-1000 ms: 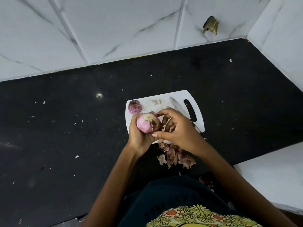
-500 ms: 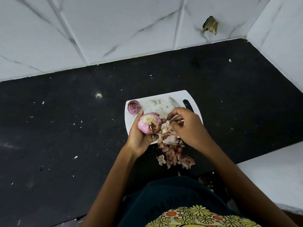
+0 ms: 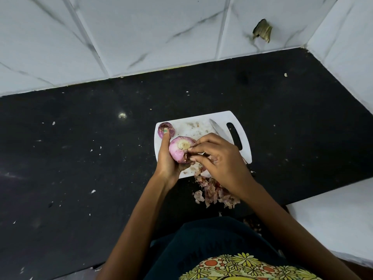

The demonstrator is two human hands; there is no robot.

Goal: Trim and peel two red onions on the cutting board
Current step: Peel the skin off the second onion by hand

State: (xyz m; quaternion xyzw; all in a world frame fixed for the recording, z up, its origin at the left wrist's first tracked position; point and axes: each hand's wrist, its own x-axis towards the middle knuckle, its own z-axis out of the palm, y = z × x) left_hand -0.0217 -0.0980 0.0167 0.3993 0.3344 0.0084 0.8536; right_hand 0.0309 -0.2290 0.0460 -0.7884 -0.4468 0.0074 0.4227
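1. Between the two hands, above the near part of the white cutting board (image 3: 203,126), sits the onion in hand (image 3: 180,151): pink, mostly bare, its pale trimmed end turned up.
2. No brand, label or legible writing shows on anything; the dark garment at the bottom edge carries only a flower pattern, cut off by the frame.
3. The left hand (image 3: 167,160) is curled around the onion's left and under side, gripping it, thumb stretched up along its flank.
4. The right hand (image 3: 219,158) touches the onion's right side, fingertips pinched together on a bit of skin at its edge; the other fingers are loosely bent.
5. Just beyond the left thumb tip, a second onion (image 3: 166,130) lies on the board's far left corner, partly covered by that thumb.
6. Beyond the right hand, a knife (image 3: 217,128) rests on the board beside the handle slot; its handle is hidden under the hand.
7. Below the right wrist, a heap of onion skins (image 3: 216,194) spills from the board's near edge onto the black surface (image 3: 80,158), partly hidden by the forearm.
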